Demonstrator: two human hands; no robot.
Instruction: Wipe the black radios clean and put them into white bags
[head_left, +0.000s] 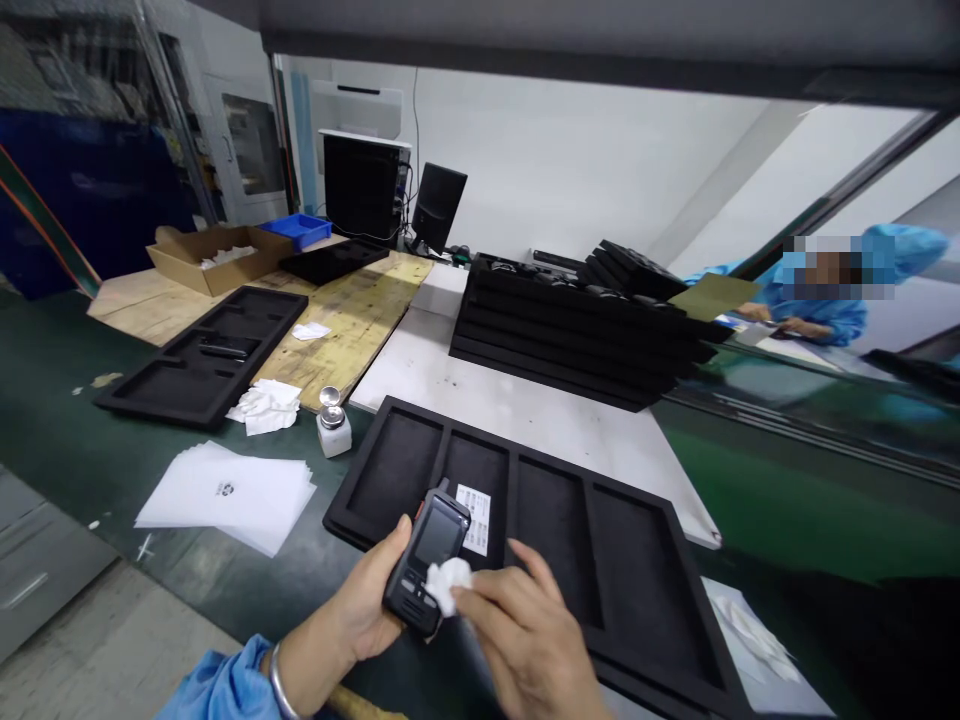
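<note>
A black handheld radio (433, 545) with a screen, keys and a short antenna is gripped in my left hand (365, 600), tilted with its screen facing up. My right hand (525, 625) pinches a crumpled white tissue (448, 583) against the radio's lower right side, by the keys. Under and behind the radio lies a black foam tray (630, 580) with several compartments. A white printed label sheet (475, 520) rests in one of these compartments, partly hidden by the radio.
Left of the tray stand a small white dispenser bottle (334, 432), crumpled tissues (266, 406) and a stack of white paper (225, 492). Another foam tray (172, 375) holds a black device. Stacked black trays (562, 335) stand behind. A co-worker in blue (847, 315) is at far right.
</note>
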